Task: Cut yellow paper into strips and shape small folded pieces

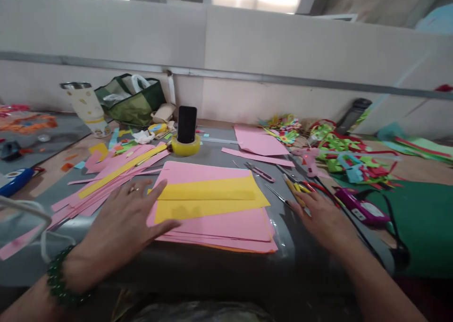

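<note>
My left hand (123, 213) is open, thumb and fingers spread, over the left edge of a stack of pink paper sheets (219, 228). A ring and a green bead bracelet show on it. Across the stack lies a yellow paper sheet (208, 210) with a narrower yellow strip (212, 190) on top. To the right, my right hand (320, 216) has its thumb and fingers closed about a slim yellow tool (294, 190), which looks like a craft knife. Pointed metal blades (278, 194), apparently scissors, run under the thumb. Another slim cutter (260, 172) lies beside the stack.
Pink and yellow strips (116, 171) pile up at left. Behind the stack, a phone (187, 123) stands in a yellow tape roll (186, 147). A pink glue gun (310, 160), a purple device (361, 208) and colourful paper scraps (339, 145) lie at right. A tumbler (87, 107) stands back left.
</note>
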A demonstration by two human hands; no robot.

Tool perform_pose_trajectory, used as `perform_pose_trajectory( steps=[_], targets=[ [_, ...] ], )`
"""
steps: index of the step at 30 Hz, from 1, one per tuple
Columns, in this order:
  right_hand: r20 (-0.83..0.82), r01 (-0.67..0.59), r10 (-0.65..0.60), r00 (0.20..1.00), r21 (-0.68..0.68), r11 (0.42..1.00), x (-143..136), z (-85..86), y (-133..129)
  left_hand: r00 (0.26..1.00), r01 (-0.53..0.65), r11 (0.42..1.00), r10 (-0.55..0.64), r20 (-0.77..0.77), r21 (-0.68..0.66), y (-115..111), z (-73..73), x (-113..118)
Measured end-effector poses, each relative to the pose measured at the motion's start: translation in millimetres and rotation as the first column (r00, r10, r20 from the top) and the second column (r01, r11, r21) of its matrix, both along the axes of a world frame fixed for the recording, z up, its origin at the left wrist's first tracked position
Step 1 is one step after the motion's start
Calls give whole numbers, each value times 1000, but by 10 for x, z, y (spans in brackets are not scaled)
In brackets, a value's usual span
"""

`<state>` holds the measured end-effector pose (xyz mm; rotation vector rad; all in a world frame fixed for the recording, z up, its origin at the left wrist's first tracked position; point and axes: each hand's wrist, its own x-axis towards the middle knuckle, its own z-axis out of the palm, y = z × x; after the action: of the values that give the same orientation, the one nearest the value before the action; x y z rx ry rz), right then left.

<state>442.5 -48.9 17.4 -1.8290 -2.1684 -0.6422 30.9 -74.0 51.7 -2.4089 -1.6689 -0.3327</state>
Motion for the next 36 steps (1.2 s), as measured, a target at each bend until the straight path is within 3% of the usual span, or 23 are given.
perform_pose_trajectory(
  steps=[2, 4, 7, 10, 15, 19, 22, 24, 26, 31, 34, 36],
  targets=[
    [52, 95, -94, 994, -14, 995, 83, -65, -69, 994, 108, 994, -107, 28, -17, 136, 161, 320],
    [52, 127, -125, 991, -31, 991, 96, -126, -113, 964, 266, 960, -262, 45, -93, 317, 212, 702],
    [17, 132, -132, 991, -33, 991, 54, -187, -126, 933, 358, 914, -356, 46, -191, 598, 94, 1174],
    [-5, 112, -112, 994, -14, 994, 42, -234, -109, 933, 360, 905, -353, 70, -225, 765, -101, 1382],
    [-51, 112, -114, 992, -31, 993, 95, -293, -115, 887, 423, 896, -380, 262, -133, 736, -259, 1392],
    [-134, 88, -91, 987, -30, 996, 6, -201, -172, 864, 495, 866, -480, 150, -78, 649, -268, 1403],
    [-278, -50, 54, 959, 20, 999, -193, -50, -202, 857, 512, 857, -505, 105, -58, 636, -262, 1414],
    [-408, -196, 158, 899, -52, 979, -358, 35, -182, 852, 516, 855, -506, 137, -54, 649, -257, 1407],
    [-514, -289, 168, 841, -164, 943, -511, 79, -119, 843, 522, 852, -507, 180, -43, 663, -253, 1389],
    [-517, -323, 144, 844, -276, 905, -714, 62, 102, 809, 548, 831, -555, 192, 96, 663, -273, 1340],
    [-601, -413, 223, 768, -198, 889, -738, 71, 153, 793, 530, 832, -554, 255, 162, 664, -272, 1328],
    [-596, -480, 365, 715, -39, 876, -747, 101, 144, 794, 506, 857, -508, 335, 101, 674, -214, 1313]
  ],
)
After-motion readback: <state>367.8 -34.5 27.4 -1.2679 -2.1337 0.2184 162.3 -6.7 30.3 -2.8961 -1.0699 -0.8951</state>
